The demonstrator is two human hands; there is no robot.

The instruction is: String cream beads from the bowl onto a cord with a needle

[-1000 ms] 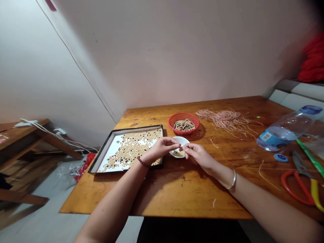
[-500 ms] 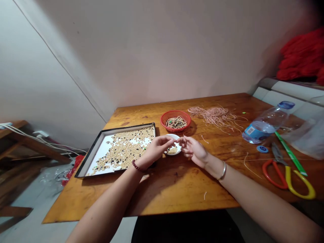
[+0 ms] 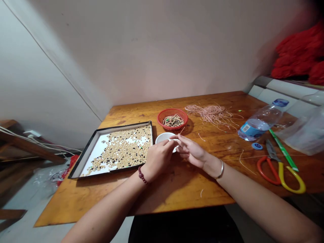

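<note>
My left hand (image 3: 159, 158) and my right hand (image 3: 190, 152) meet over the small white dish (image 3: 162, 137) in the middle of the wooden table (image 3: 177, 189). The left fingers are curled in a pinch at the dish's near rim; what they hold is too small to name. My right hand pinches a thin pale cord (image 3: 181, 131) whose end sticks up toward the red basket (image 3: 172, 119). A black-rimmed tray (image 3: 83, 160) with several tan and dark beads lies just left of the hands.
The red basket holds strung beads. A pile of pink cords (image 3: 211, 113) lies behind it. At the right lie a plastic bottle (image 3: 260, 120), its blue cap (image 3: 257, 146), scissors with red and yellow handles (image 3: 278, 167), a green stick (image 3: 283, 151) and a clear bag (image 3: 305, 133).
The view has shifted, so everything sits lower and further left. My left hand has come nearer, covering the dish's near side, and the hands have closed together.
</note>
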